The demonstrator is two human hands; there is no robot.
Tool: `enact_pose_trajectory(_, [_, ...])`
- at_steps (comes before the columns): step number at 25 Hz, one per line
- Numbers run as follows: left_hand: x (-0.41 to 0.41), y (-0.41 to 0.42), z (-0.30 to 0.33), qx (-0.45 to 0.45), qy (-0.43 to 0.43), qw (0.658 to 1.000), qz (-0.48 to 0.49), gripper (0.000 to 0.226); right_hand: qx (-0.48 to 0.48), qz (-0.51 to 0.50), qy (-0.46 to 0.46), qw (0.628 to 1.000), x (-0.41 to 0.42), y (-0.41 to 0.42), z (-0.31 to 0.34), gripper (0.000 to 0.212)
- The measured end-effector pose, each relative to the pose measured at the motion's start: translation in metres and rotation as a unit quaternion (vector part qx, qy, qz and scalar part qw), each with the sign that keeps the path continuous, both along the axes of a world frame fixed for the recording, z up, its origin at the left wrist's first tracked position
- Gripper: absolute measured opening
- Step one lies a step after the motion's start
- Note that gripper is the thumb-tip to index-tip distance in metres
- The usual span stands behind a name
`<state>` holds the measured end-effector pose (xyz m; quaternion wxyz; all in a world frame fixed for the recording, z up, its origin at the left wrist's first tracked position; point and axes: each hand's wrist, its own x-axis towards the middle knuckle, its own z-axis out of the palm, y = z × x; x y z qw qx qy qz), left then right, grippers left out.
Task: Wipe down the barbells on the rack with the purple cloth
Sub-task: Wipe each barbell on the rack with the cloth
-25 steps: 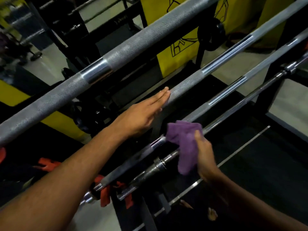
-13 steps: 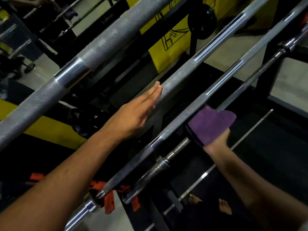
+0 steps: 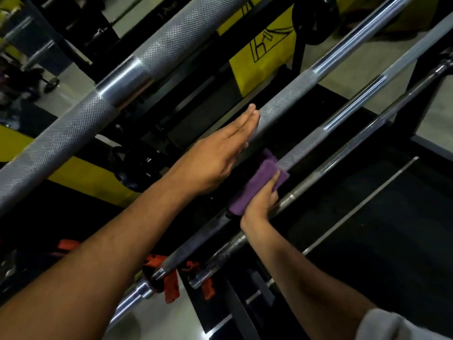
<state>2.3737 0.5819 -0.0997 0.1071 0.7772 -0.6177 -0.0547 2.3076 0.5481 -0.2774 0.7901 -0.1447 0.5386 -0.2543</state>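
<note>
Purple cloth (image 3: pixel 257 186) is wrapped round the third bar (image 3: pixel 343 117) on the rack, abt midway along what I can see of it, just below where the rough grip section ends. My right hand (image 3: pixel 261 204) is clamped over the cloth from the near side, thumb up against the fabric, squeezing it onto the steel. Cloth bunches up above my thumb & pokes out twd the second bar.

My left hand (image 3: pixel 215 158) is flat & loose, fingers (image 3: pixel 247 119) straight and together, palm laid against the second bar (image 3: pixel 289 94) on its rough part. It's gripping nothing, just resting on the metal.

Top bar (image 3: pixel 98 111) runs corner to corner above my left arm, closest to my head, w/ a smooth shiny band in the rough pattern. Fourth bar (image 3: pixel 306 190), thinner and scuffed, sits just beside my right wrist on the far side, apart from the cloth as far as I can tell.

Bar ends at lower left sit near orange straps (image 3: pixel 171 285). Yellow panel (image 3: pixel 264 55) w/ black line drawing behind the rack. Grey sleeve (image 3: pixel 392 325) at bottom right corner.
</note>
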Motion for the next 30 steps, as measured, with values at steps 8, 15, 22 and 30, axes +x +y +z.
enact_pose_trajectory(8, [0.003,0.003,-0.004,-0.009,0.012,1.000,-0.003,0.057,-0.106,-0.043,0.031,0.993,0.004,-0.153,-0.001,0.046])
enact_pose_trajectory(15, [0.006,0.000,-0.004,-0.016,0.007,1.000,-0.009,0.061,-0.056,-0.013,0.007,0.998,0.008,-0.092,-0.011,0.074])
enact_pose_trajectory(22, [0.003,0.003,-0.005,-0.004,-0.039,0.999,0.002,0.061,-0.166,0.134,0.062,0.975,-0.019,-0.051,-0.012,0.070])
enact_pose_trajectory(30, [-0.007,0.002,0.004,0.019,-0.068,0.996,0.051,0.058,-0.293,0.181,0.150,0.927,-0.028,-0.160,-0.005,0.067])
